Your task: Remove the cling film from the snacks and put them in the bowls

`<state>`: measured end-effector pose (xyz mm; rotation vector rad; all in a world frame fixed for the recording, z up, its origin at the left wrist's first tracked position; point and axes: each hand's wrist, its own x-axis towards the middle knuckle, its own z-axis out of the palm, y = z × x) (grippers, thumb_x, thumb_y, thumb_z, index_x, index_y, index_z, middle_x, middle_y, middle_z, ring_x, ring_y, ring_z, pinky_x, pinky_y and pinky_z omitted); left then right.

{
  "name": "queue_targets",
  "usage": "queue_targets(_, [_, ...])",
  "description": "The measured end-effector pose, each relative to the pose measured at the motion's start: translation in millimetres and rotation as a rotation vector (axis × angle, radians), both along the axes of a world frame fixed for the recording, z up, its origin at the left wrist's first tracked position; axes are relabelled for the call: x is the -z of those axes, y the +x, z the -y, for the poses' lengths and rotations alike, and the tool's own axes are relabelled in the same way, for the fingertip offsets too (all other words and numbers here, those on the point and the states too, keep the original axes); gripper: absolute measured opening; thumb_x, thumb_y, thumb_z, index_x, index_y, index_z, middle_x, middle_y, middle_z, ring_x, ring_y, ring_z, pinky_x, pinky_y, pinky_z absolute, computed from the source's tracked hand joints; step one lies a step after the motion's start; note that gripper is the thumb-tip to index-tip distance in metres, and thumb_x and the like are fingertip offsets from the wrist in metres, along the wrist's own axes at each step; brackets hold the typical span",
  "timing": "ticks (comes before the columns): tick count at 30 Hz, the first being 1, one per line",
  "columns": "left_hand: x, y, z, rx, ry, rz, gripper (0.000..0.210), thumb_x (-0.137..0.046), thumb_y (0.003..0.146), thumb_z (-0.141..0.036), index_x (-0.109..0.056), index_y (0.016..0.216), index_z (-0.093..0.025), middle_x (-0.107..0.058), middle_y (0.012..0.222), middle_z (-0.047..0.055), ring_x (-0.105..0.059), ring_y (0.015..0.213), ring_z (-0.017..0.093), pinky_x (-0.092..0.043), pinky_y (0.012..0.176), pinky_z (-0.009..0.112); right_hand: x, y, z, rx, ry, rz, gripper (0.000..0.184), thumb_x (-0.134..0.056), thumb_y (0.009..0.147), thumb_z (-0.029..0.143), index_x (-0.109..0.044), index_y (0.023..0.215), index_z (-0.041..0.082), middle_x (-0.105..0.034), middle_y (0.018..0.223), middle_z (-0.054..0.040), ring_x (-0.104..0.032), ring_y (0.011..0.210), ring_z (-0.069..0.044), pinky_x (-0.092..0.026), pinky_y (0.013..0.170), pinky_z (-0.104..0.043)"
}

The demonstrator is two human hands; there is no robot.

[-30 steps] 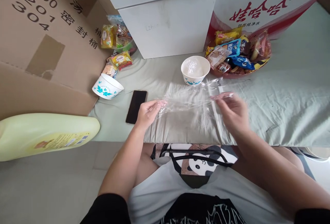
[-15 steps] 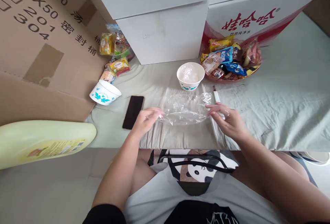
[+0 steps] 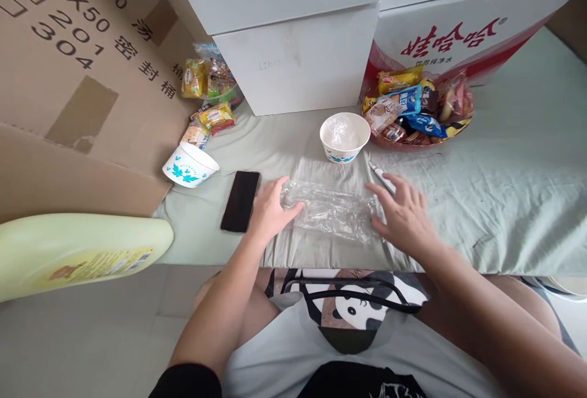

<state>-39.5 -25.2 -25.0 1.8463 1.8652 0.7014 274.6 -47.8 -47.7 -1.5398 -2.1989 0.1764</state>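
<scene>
A clear plastic bag (image 3: 328,208), crinkled and see-through, lies flat on the cloth-covered table between my hands. At its left end is my left hand (image 3: 271,211), thumb and fingers spread, the thumb over the plastic. Around its right end my right hand (image 3: 406,213) is open, thumb apart from the fingers, which reach over the near end of a slim white cutter-like tool (image 3: 380,173). Behind the bag stands a white paper bowl (image 3: 345,139) with leaf prints and crumpled clear plastic inside. A black phone (image 3: 240,201) lies just left of my left hand.
A basket (image 3: 419,143) heaped with wrapped snacks stands back right. More snack packs (image 3: 215,118) and a tilted paper bowl (image 3: 190,165) are at the left. White boxes (image 3: 302,68), a brown carton (image 3: 96,153) and a pale yellow bottle (image 3: 87,251) border the table.
Both hands have loosened from the bag's ends and spread their fingers. The bag has settled lower and flatter on the cloth. The slim tool has turned slantwise near my right hand.
</scene>
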Motion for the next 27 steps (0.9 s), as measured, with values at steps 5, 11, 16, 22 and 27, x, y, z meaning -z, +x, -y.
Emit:
queue_targets(5, [-0.6, 3, 3, 0.186, -0.121, 0.216, 0.041, -0.071, 0.083, -0.023, -0.063, 0.123, -0.024, -0.071, 0.09, 0.002, -0.069, 0.095, 0.022, -0.051, 0.097, 0.04, -16.4, 2, 17, -0.466, -0.337, -0.078, 0.084, -0.077, 0.077, 0.03, -0.045, 0.155, 0.034, -0.052, 0.155, -0.0124, -0.034, 0.155, -0.044, -0.028, 0.123, -0.072])
queue_targets(11, [-16.1, 21, 11, 0.479, -0.429, 0.773, 0.042, -0.081, 0.079, -0.031, -0.061, 0.116, -0.024, -0.063, 0.08, -0.003, -0.067, 0.069, 0.014, -0.058, 0.073, 0.031, -37.1, -18, 7, -0.377, -0.546, -0.44, 0.064, -0.076, 0.082, 0.042, -0.058, 0.141, 0.022, -0.072, 0.13, -0.0141, -0.071, 0.116, -0.031, -0.06, 0.095, -0.046])
queue_targets(16, [-15.9, 32, -2, 0.173, -0.305, 1.215, 0.077, -0.092, 0.065, -0.056, -0.058, 0.127, -0.027, -0.072, 0.122, 0.01, -0.074, 0.109, 0.025, -0.06, 0.094, 0.038, -32.8, -38, 0, -0.323, -0.847, -0.608, 0.017, -0.058, 0.092, 0.034, -0.066, 0.083, 0.021, -0.07, 0.066, 0.0, -0.064, 0.055, -0.015, -0.051, 0.056, -0.028])
queue_targets(22, [-5.4, 43, -7, 0.244, -0.705, 1.108, 0.066, -0.091, 0.067, -0.056, -0.069, 0.113, -0.015, -0.08, 0.102, 0.016, -0.079, 0.084, 0.024, -0.059, 0.07, 0.03, -25.0, -46, -7, -0.072, -0.751, -0.857, 0.024, -0.059, 0.091, 0.045, -0.06, 0.097, 0.023, -0.064, 0.056, 0.0037, -0.064, 0.052, -0.016, -0.051, 0.054, -0.028])
queue_targets(27, [-0.3, 42, -7, 0.168, -0.576, 0.976, 0.044, -0.074, 0.084, -0.052, -0.066, 0.112, -0.019, -0.067, 0.057, -0.003, -0.063, 0.045, 0.014, -0.042, 0.044, 0.023, -15.5, -39, -10, -0.103, -0.63, -0.971, 0.024, -0.058, 0.094, 0.042, -0.065, 0.108, 0.024, -0.07, 0.076, -0.0013, -0.062, 0.05, -0.014, -0.054, 0.05, -0.029])
